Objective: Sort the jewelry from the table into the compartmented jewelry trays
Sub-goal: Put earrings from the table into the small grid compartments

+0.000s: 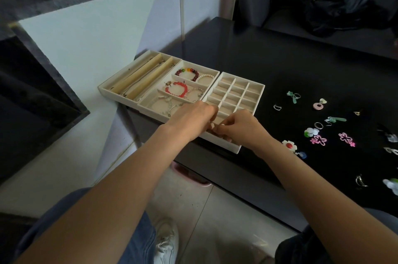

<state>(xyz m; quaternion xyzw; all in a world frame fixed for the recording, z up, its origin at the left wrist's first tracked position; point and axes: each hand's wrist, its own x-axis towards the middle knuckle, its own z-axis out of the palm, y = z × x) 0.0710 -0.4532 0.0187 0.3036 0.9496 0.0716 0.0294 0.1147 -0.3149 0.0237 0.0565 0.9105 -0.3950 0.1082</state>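
Both hands over the near end of the grid tray (257,96), the rightmost of 3 cream trays set side by side on the black table (280,65). Left hand (193,118) knuckles up, fingers curled down toward a near compartment; right hand (239,127) close against it, fingertips (224,129) pinched together. Whether anything was held between those fingers: could not tell, too small and hidden. Middle tray (195,63) holding a red bead bracelet (176,89), a dark bead bracelet (187,73) and a pearl bracelet (205,76) in separate compartments. Left tray (112,82) fitted with long rolls. Unsorted pieces spread on the table well right of the trays: pink flower charms (318,140), a silver ring (318,125), a white flower with red centre (289,145), a pink disc (318,106).
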